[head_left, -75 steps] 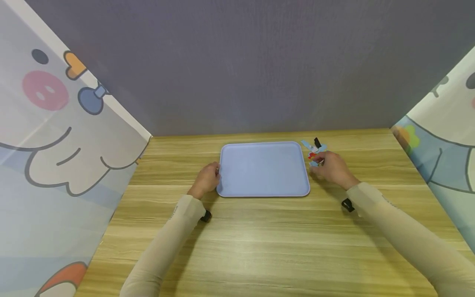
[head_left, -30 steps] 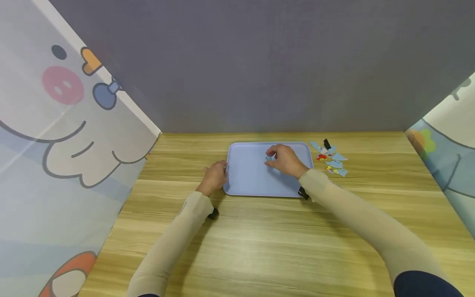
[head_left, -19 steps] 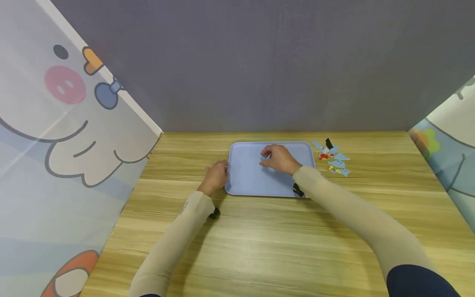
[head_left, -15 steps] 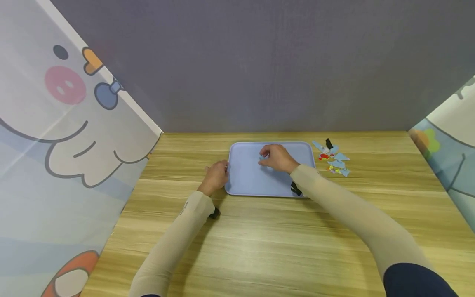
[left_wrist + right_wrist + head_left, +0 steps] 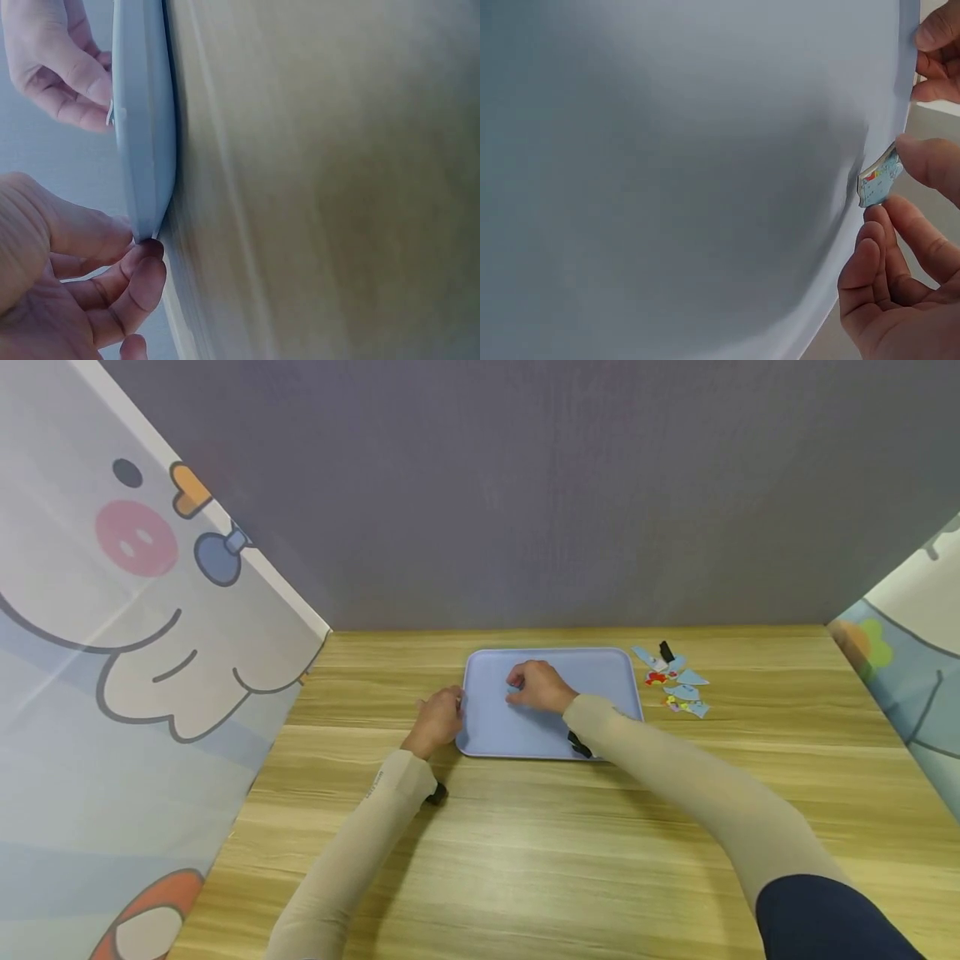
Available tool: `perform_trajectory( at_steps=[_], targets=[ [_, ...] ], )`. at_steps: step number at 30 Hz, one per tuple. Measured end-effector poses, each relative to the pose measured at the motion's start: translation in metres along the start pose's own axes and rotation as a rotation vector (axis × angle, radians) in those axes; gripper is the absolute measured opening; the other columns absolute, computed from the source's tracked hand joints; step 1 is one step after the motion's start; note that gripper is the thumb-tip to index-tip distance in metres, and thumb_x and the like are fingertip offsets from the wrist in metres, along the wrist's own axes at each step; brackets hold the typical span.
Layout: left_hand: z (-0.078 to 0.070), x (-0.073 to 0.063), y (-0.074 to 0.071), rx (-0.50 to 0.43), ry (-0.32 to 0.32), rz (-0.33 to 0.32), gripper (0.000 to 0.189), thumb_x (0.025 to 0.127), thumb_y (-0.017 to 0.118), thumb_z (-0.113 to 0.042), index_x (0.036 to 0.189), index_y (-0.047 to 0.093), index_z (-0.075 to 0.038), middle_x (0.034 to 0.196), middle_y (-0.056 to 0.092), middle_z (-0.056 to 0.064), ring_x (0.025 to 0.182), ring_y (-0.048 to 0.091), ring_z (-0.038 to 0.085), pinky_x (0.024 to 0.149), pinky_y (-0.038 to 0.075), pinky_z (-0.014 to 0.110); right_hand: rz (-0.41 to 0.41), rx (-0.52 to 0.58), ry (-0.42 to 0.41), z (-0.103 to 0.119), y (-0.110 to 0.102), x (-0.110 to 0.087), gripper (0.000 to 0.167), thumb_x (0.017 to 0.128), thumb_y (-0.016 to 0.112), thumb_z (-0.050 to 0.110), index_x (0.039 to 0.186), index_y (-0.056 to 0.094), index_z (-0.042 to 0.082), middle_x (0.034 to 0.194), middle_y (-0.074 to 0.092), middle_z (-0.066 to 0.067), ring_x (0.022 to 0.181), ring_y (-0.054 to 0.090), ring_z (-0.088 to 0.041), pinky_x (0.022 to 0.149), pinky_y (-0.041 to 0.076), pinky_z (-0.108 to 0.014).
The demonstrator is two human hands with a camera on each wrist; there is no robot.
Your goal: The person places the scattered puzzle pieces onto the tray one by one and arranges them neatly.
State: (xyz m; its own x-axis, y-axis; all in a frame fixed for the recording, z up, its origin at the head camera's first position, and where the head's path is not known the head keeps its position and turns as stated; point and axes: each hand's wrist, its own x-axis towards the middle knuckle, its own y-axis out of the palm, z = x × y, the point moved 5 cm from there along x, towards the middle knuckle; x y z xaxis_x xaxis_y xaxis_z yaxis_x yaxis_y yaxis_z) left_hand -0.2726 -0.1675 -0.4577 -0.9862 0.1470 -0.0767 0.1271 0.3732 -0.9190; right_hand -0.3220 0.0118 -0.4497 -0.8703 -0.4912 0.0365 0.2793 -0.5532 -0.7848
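A light blue-grey tray (image 5: 487, 727) lies on the wooden table. My left hand (image 5: 438, 722) pinches its left rim, thumb above and fingers curled beneath, as the left wrist view shows. Over the tray's left half, my right hand (image 5: 542, 687) pinches a small, flat puzzle piece (image 5: 879, 180) between thumb and fingertips. The piece is irregular in outline, pale blue with a bit of red and yellow print. From the head view most of it is hidden by the fingers.
Right of the tray lies a loose cluster of irregular puzzle pieces: several light blue (image 5: 682, 692), one black (image 5: 666, 651), one red (image 5: 656, 677) and some yellow print. A grey wall (image 5: 525, 493) rises behind the table; cartoon-printed panels (image 5: 135, 693) stand at both sides.
My right hand has moved left from the cluster of pieces to above the tray, carrying the puzzle piece, and further left in the last half second. My left hand stays at the rim.
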Motion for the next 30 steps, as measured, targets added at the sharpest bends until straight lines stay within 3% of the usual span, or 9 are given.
perform_trajectory(
  at_steps=[12,18,30],
  targets=[
    [0.0,-0.001,-0.002,0.029,-0.007,-0.005,0.031,0.089,0.06,-0.005,0.119,0.058,-0.002,0.097,0.067,0.009,0.095,0.06,0.026,0.087,0.034,0.054,-0.027,-0.034,-0.003,0.01,0.015,0.022,0.02,0.075,0.079,0.014,0.09,0.072,0.004,0.088,0.067,-0.005,0.086,0.061,-0.019,0.081,0.046,-0.031],
    [-0.001,0.0,-0.002,0.035,-0.008,-0.009,0.032,0.088,0.059,-0.004,0.12,0.058,-0.002,0.099,0.067,0.01,0.098,0.06,0.028,0.089,0.034,0.056,-0.03,-0.026,0.041,0.013,0.019,0.028,0.019,0.076,0.078,0.015,0.09,0.072,0.004,0.089,0.068,-0.005,0.087,0.061,-0.02,0.081,0.046,-0.032],
    [-0.001,0.002,0.001,0.029,-0.038,0.028,0.033,0.091,0.059,-0.006,0.123,0.057,-0.002,0.099,0.067,0.011,0.101,0.06,0.029,0.098,0.022,0.066,-0.034,-0.006,0.113,0.017,0.024,0.035,0.019,0.079,0.078,0.016,0.091,0.073,0.004,0.091,0.068,-0.005,0.09,0.06,-0.02,0.082,0.046,-0.032]
  ],
)
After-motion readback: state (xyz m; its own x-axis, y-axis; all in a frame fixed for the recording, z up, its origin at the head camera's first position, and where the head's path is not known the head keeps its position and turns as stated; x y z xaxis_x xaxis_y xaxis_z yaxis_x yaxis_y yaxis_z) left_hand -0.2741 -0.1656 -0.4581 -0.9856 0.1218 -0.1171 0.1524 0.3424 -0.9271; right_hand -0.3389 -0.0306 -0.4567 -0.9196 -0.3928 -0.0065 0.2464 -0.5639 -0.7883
